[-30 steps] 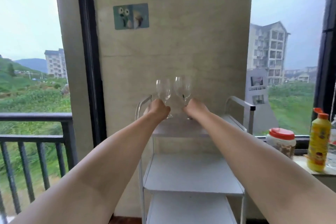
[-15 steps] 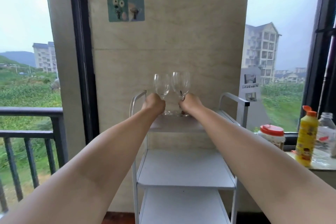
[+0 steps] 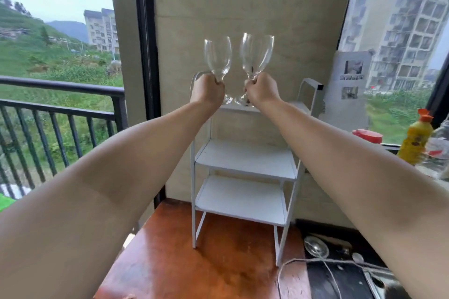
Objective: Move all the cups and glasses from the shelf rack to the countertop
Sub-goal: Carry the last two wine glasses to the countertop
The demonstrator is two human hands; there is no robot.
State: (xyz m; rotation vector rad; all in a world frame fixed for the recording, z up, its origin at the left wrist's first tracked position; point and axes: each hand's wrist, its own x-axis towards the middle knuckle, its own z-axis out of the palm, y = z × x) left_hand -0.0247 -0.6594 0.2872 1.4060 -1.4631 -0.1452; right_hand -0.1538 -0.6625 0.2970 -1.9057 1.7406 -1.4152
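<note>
Two clear stemmed wine glasses are held up side by side in front of the beige wall. My left hand [image 3: 207,90] is closed around the stem of the left glass [image 3: 218,58]. My right hand [image 3: 261,91] grips the stem of the right glass [image 3: 257,54], which tilts slightly to the right. Their round feet hang just above the top tier of the white shelf rack [image 3: 245,160]. The rack's two lower tiers are bare. The rack stands on a reddish-brown wooden countertop [image 3: 206,262].
A yellow bottle with an orange cap [image 3: 414,141], a clear bottle [image 3: 439,145] and a red-lidded jar [image 3: 366,136] stand on the ledge at right. A dark sink area with a metal strainer [image 3: 315,247] and a cord lies at bottom right. A black balcony railing [image 3: 60,114] is at left.
Both hands have lifted the glasses off the rack's top tier. The view has tilted down, so the lower tiers and the wooden countertop now show.
</note>
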